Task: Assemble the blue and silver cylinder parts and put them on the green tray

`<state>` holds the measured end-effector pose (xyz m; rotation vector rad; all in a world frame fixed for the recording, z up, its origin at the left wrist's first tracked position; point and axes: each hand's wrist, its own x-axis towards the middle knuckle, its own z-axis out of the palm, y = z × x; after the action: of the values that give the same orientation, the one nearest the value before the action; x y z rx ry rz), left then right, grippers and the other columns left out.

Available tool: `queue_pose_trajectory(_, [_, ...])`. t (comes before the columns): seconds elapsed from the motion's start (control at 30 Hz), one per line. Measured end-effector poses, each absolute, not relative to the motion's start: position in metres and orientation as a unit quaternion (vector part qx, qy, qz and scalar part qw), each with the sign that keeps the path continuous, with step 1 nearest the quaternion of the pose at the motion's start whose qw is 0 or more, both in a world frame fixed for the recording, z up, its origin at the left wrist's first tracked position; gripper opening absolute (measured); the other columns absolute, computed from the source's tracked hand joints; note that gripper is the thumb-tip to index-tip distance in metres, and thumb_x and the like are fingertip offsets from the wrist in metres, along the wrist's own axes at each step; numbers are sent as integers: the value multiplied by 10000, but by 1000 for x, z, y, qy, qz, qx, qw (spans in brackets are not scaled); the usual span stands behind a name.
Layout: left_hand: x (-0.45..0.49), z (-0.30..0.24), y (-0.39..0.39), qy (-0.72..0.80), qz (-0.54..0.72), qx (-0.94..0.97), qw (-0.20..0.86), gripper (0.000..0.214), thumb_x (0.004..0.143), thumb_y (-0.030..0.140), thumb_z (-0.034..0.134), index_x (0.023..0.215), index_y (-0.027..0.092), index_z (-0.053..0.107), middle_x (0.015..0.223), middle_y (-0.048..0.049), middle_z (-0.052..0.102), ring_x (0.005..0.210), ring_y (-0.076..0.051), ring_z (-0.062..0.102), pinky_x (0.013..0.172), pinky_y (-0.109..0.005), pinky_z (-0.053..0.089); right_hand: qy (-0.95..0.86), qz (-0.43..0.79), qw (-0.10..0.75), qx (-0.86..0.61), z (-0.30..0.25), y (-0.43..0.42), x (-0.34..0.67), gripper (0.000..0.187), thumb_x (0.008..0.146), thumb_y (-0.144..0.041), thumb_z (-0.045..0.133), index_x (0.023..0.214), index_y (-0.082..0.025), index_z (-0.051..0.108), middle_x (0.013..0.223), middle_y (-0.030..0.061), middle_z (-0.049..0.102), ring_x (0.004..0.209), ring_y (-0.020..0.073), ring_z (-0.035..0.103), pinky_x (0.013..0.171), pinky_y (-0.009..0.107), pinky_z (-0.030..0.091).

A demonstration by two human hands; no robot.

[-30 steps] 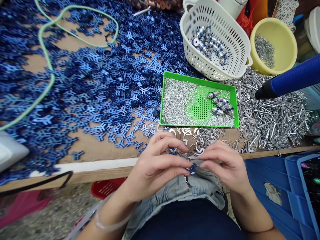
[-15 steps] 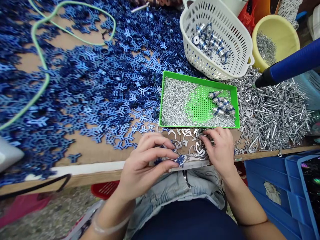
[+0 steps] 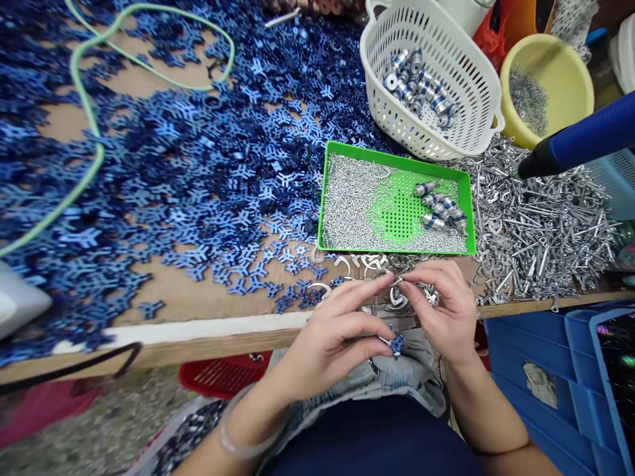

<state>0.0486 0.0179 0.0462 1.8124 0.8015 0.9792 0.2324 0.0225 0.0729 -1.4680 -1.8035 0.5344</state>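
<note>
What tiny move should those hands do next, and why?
I'd guess the right hand should bring its little silver piece down to the blue three-armed piece in the left hand. The two pieces are held apart, and a thin silver pin seems to stick out from the blue one already.

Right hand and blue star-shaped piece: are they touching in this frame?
Apart. The head view shows the right hand up by the silver clips, with a clear gap to the blue star-shaped piece, which sits lower, at the left hand's fingertips.
</note>
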Motion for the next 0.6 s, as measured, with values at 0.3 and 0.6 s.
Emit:
queue_pose_trajectory(0.3, [50, 51, 20, 291, 429, 727, 450, 43, 777, 223, 671, 801, 193, 652, 1366, -136, 491, 1188, -230, 495, 958, -368, 428, -549, 411, 469, -557, 64, 17, 219, 304, 771, -139, 665, 1019, -313, 677, 940, -6, 680, 847, 129, 620, 730, 276, 523])
queue_pose_trajectory(0.6, [42, 54, 23, 315, 449, 708, 445, 62, 798, 298, 634, 807, 238, 651, 1195, -63, 637, 1121, -237, 507, 931, -410, 441, -576, 492, 424, -496, 89, 9, 239, 302, 745, -105, 691, 920, -350, 714, 831, -16, 658, 750, 108, 615, 657, 239, 513])
